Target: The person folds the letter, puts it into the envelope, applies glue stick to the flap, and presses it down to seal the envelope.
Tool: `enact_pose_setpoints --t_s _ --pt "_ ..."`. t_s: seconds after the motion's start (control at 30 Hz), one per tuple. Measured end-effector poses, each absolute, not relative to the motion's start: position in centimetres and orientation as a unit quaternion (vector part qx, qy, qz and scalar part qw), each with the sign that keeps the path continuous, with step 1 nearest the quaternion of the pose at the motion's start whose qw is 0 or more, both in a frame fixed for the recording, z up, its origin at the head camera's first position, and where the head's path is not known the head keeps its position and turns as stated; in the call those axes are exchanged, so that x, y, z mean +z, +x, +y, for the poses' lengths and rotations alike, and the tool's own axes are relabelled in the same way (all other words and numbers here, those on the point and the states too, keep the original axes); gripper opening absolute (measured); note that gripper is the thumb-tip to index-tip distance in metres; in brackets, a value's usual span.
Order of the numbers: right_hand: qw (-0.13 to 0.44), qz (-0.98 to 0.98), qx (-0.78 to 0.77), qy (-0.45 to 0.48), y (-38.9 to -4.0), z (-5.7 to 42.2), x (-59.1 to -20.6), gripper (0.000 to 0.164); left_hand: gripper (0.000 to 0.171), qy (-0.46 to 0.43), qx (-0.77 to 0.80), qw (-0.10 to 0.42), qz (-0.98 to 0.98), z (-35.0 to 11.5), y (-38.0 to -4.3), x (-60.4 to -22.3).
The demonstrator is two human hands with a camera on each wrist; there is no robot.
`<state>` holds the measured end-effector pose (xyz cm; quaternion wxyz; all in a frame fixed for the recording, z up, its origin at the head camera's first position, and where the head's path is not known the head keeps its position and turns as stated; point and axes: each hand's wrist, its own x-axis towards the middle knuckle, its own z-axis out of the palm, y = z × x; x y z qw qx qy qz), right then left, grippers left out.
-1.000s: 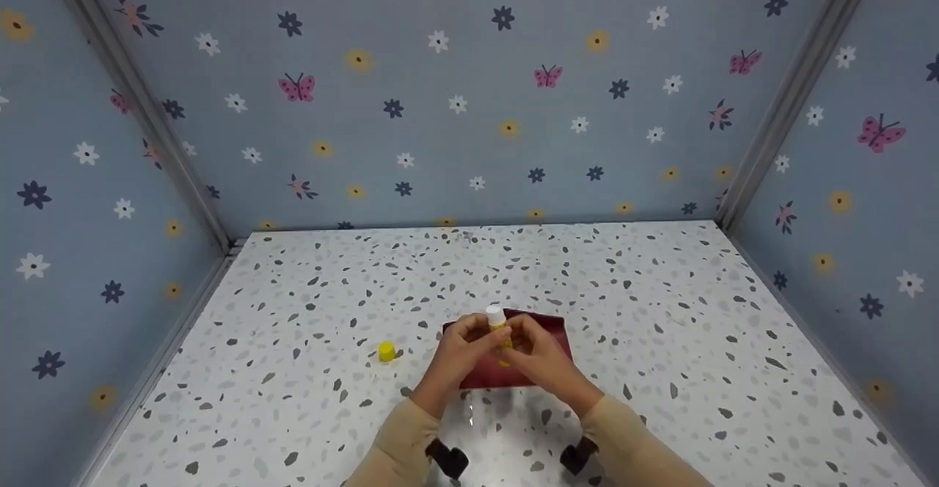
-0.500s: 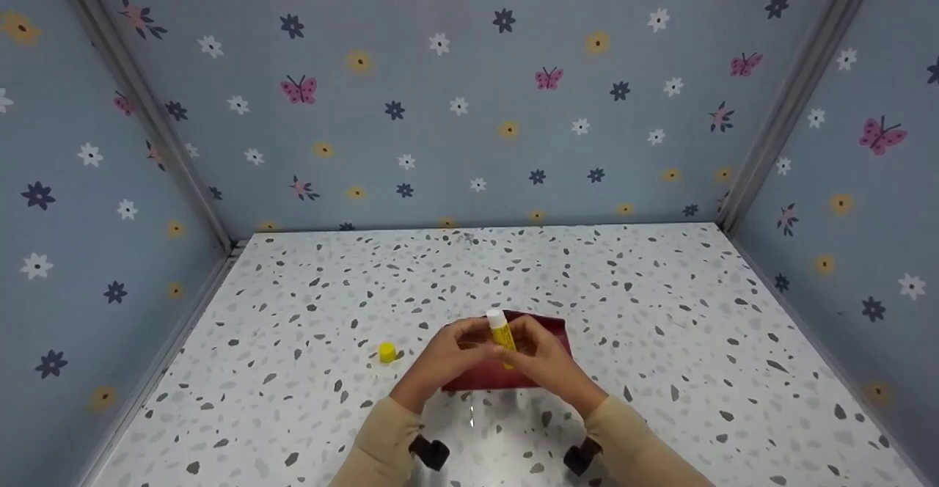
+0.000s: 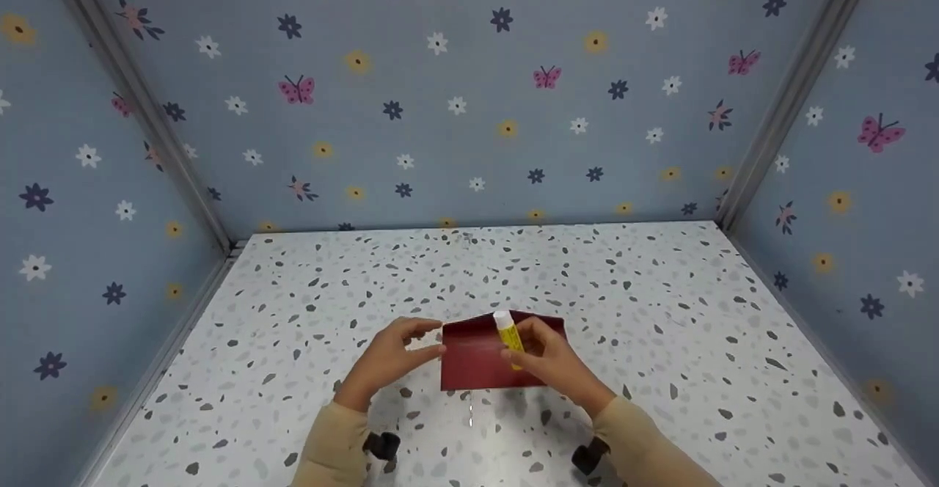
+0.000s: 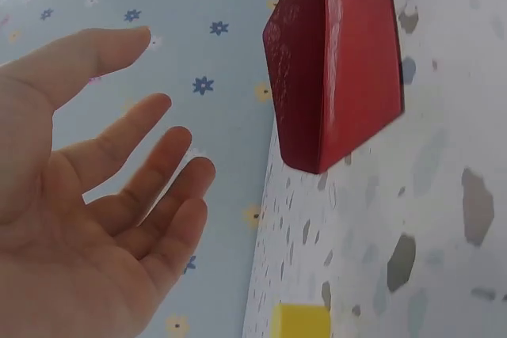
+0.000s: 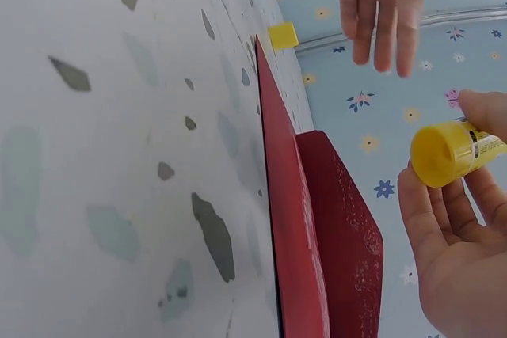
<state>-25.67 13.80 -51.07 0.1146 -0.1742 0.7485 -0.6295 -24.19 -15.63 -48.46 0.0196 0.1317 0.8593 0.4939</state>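
A yellow glue stick [image 3: 511, 342] with a white top end is pinched between the thumb and fingers of my right hand [image 3: 559, 367], tilted above the table. Below it lies a dark red envelope [image 3: 473, 359], its flap [image 5: 341, 235] raised along the far side. My left hand [image 3: 390, 359] hovers at the envelope's left edge and holds nothing; its fingers are relaxed and spread in the left wrist view. A yellow cap [image 5: 283, 35] rests on the table to the left of the envelope; in the head view my left hand hides it.
The white speckled table [image 3: 660, 304] reaches to a back wall [image 3: 469, 91] with a flower and butterfly pattern. Patterned side walls and grey corner posts [image 3: 799, 91] bound it on the left and right.
Both hands were together at the glue stick. My left hand has let go and moved left, while my right hand keeps the glue stick, now tilted. More of the envelope shows.
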Motion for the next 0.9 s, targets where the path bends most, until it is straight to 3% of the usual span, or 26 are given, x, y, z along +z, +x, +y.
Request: enact_pose_setpoints --t_s 0.23,0.63,0.9 --pt "0.109 0.761 -0.617 -0.169 -25.7 14.0 -51.0 0.032 0.046 0.069 0.413 -0.014 0.908 -17.6 -24.2 -48.7" --pt "0.116 0.759 -0.618 -0.166 -25.7 14.2 -51.3 0.034 0.044 0.006 0.254 0.046 0.966 -18.7 -24.4 -49.5" --pt "0.119 0.748 -0.630 -0.173 -25.6 14.3 -51.4 0.036 0.040 -0.011 0.252 0.047 0.967 -19.0 -24.6 -49.8"
